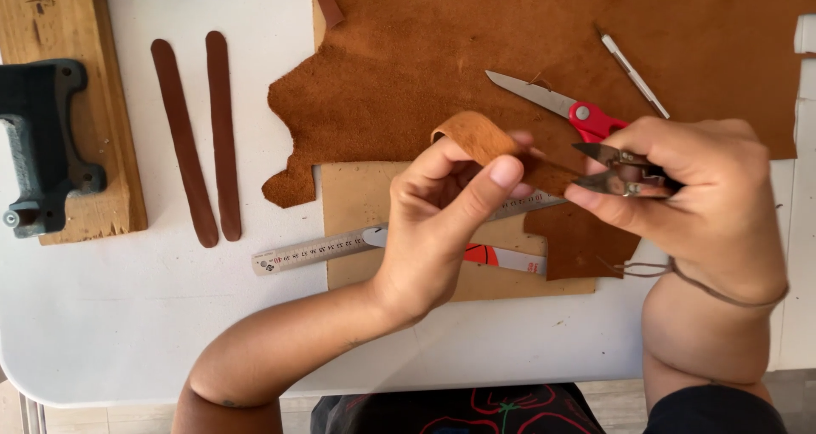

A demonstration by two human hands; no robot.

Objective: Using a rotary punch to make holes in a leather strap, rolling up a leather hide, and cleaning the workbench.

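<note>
Your left hand (442,221) pinches a looped tan leather strip (484,141) btwn thumb & fingers, held above the table. Your right hand (688,187) is closed round small thread snips (616,172), blades parted at the strip's end. Keep the strip taut, tips square to the edge, cut in one squeeze. Under your hands: steel ruler (327,249) on a card sheet (361,198). Further back, red-handled scissors (561,104) lie on the suede hide (476,51); two dark strips (200,136) at left.
</note>
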